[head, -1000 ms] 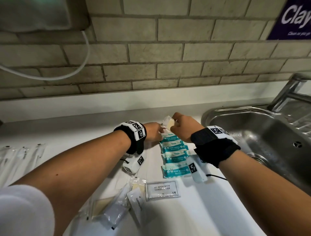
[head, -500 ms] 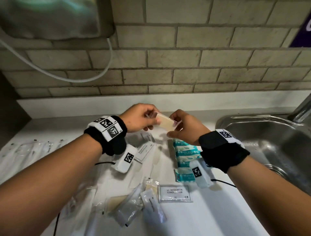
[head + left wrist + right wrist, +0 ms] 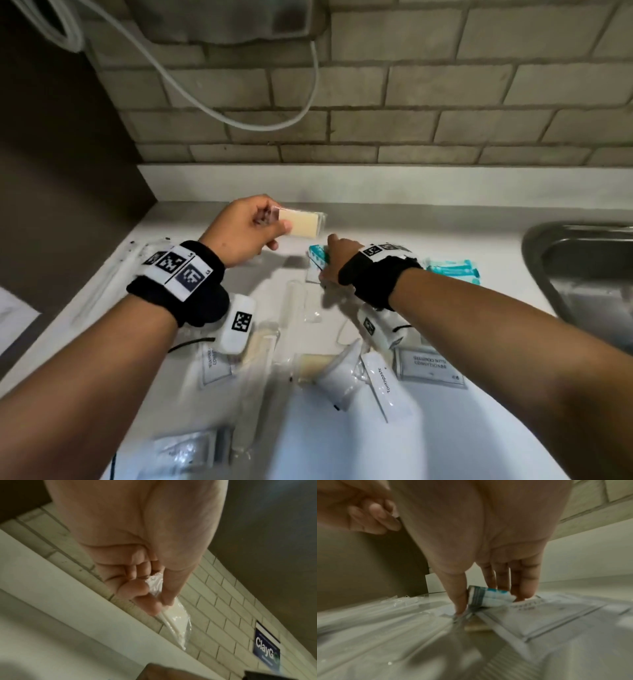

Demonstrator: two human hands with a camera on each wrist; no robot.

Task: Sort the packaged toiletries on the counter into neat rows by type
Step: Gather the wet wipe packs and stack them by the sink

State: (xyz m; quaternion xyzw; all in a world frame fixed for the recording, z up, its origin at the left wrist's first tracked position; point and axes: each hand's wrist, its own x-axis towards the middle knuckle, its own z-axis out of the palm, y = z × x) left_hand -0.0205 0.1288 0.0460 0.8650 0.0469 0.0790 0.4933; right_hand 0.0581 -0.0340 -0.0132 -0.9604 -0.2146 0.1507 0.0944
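Note:
My left hand [image 3: 270, 229] holds a cream soap bar [image 3: 303, 223] in clear wrap above the back of the white counter [image 3: 479, 428]. In the left wrist view its thumb and fingers [image 3: 150, 605] pinch the crimped end of the wrapper [image 3: 155, 584]. My right hand [image 3: 327, 262] is down on the counter, with thumb and fingers pinching a teal-and-white wipes packet [image 3: 317, 255] [image 3: 489, 597] from both sides. More teal packets [image 3: 452, 270] lie to its right. A shampoo sachet [image 3: 430, 366] and a toothpaste sachet [image 3: 383, 380] lie nearer to me.
A steel sink [image 3: 582, 274] is set into the counter at the right. Clear-wrapped long items [image 3: 113, 274] lie at the left by a dark side wall [image 3: 61, 171]. A loose pile of clear packets [image 3: 260, 359] lies under my wrists. Tiled wall behind.
Earlier both hands held the soap bar. My right hand has let go and dropped to the teal packet on the counter; my left hand keeps the soap, moved left and up.

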